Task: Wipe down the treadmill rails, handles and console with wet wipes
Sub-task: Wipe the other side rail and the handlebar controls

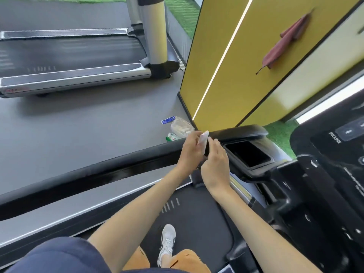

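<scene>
Underfoot: I stand on the treadmill belt (197,219), one grey shoe (167,241) forward.
Hands: my left hand (192,149) and right hand (215,166) meet just above the left handrail (110,167). The fingers of both pinch a single white wet wipe (203,139), held upright between them.
Step in hand: readying the wipe, I judge, by opening or refolding it; it is not yet pressed to the rail.
Next move: calls for flattening the wipe under one palm and drawing it along the handrail, then on to the black tray (248,154) and console (334,146) on my right.
Floor beyond: a green wipe pack (172,137), a clear bag (181,126) and a blue sachet (168,120) lie near the yellow wall panel (236,71).
Far: a second treadmill (78,56).
</scene>
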{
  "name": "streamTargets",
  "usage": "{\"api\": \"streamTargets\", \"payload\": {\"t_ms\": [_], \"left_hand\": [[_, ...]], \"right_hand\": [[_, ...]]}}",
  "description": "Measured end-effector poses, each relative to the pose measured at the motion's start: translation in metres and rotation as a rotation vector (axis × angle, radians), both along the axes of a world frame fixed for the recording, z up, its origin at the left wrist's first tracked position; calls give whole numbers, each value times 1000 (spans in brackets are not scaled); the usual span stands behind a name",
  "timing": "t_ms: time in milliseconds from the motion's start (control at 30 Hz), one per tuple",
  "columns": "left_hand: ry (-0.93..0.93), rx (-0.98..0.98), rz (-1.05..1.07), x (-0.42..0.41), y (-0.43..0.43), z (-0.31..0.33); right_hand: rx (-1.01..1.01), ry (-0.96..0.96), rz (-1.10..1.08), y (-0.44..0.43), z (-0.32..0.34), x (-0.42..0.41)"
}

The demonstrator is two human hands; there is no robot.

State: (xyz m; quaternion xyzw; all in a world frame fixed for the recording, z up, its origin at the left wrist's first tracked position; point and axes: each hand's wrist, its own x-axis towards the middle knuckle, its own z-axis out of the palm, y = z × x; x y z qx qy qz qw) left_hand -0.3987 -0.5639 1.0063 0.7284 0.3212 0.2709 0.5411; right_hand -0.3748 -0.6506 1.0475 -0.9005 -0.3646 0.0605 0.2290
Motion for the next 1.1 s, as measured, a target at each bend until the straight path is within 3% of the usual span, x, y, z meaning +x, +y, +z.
{"api": "streamTargets", "payload": {"t_ms": [133,233,333,500,567,700,767,900,1033,1100], "left_hand": [[72,89,-26,-20,37,-1],[257,150,-140,-26,51,-27],[270,264,-268,-23,37,-42],[265,95,-173,-21,4,-39],[188,73,-217,-25,-17,-27],[0,299,-428,-41,-38,-19],[-2,341,-377,-36,-20,-39],[127,113,-87,-36,-16,-50],[-48,195,-409,-47,-54,-28],[-27,259,-342,-45,-40,-35]], "right_hand": [[-11,5,-187,-14,11,-5],[-133,-84,-245,-31,7,-13],[-289,-184,-300,-48,-5,-20],[-436,-355,-288,-60,-21,-27],[-404,-392,-275,-58,-18,-25],[-309,-423,-281,-55,-18,-24],[-288,-439,-278,-57,-23,-24],[-269,-489,-255,-62,-29,-22],[-266,-508,-254,-65,-35,-21],[-263,-510,-249,-66,-37,-20]]}}
